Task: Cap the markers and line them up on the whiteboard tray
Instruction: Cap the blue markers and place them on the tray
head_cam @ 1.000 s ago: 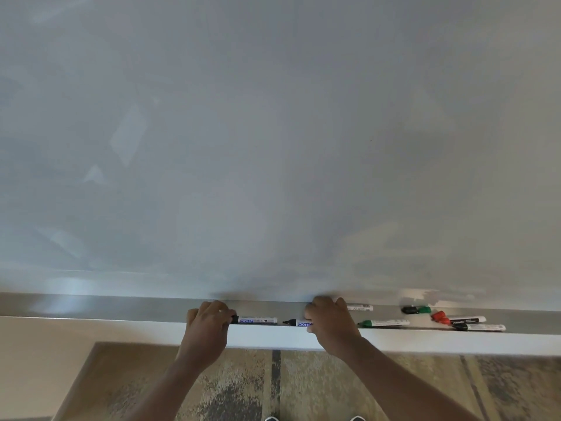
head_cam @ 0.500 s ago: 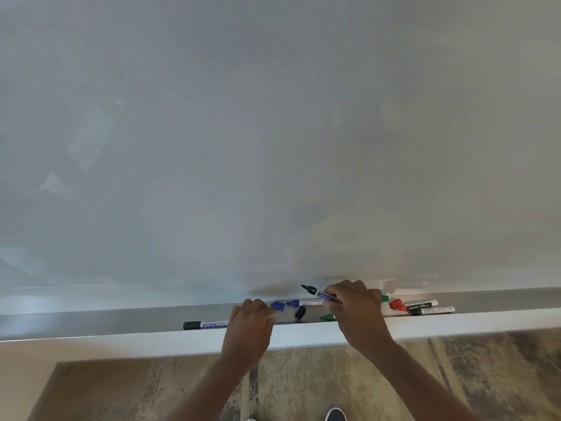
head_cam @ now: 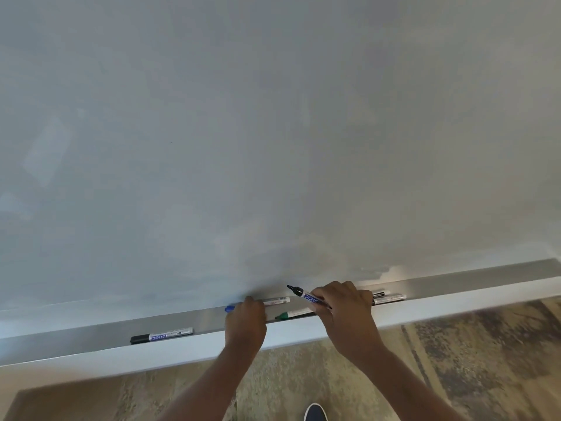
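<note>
Two hands at tray (head_cam: pixel 91 335) | right hand (head_cam: pixel 346 311) fingers grip uncapped marker (head_cam: pixel 306 296) | left hand (head_cam: pixel 246 320) fingers' hold unclear

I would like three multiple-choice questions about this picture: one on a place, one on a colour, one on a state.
1. Where does the capped black marker lie?
A. on the metal whiteboard tray, left of both hands
B. on the carpet
C. in the left hand

2. What colour is the tip of the marker in the right hand?
A. red
B. black
C. green

3. How is that marker?
A. capped
B. lying on the tray
C. uncapped, lifted

Answers: 1 A, it rests alone on the tray; 2 B, the tip is dark; 3 C, its nib is bare.
</note>
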A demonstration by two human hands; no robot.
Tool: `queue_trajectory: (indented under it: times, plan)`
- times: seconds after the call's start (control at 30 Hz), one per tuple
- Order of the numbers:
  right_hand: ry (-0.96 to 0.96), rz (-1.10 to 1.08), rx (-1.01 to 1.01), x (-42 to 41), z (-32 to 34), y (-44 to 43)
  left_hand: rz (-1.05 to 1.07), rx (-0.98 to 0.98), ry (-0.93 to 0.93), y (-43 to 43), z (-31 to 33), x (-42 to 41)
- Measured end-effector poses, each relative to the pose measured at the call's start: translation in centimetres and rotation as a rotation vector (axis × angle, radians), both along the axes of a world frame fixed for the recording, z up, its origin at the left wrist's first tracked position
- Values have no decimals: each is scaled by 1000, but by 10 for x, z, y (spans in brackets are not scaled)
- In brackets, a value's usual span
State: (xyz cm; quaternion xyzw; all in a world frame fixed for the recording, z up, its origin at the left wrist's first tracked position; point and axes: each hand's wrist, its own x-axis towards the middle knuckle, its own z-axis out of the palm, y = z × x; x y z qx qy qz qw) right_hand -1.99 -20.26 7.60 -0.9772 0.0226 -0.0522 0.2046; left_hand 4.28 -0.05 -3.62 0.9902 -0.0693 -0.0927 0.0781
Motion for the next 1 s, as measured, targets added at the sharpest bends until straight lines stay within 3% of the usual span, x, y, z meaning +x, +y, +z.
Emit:
queue_trajectory:
  times: [0.1, 0.17, 0.47, 0.63, 0.8, 1.0]
  plan:
    - [-9, 21, 21, -2, 3, -7, 30, -27, 23, -5, 4, 0]
    - [-15, 35, 43, -3, 7, -9, 102, -160, 44, -8, 10, 1]
    - [-10, 233, 258, -3, 36, -9, 551, -1390, 207, 9, 88, -24]
    - [-14, 309, 287, -4, 55, 1, 586, -1853, 302, 15, 134, -40]
    - [-22, 320, 268, -6, 68, 9, 584, -2032, 272, 18, 155, -45]
    - [-20, 333, 264, -6, 76, 15, 532, -1982, 246, 17, 156, -47]
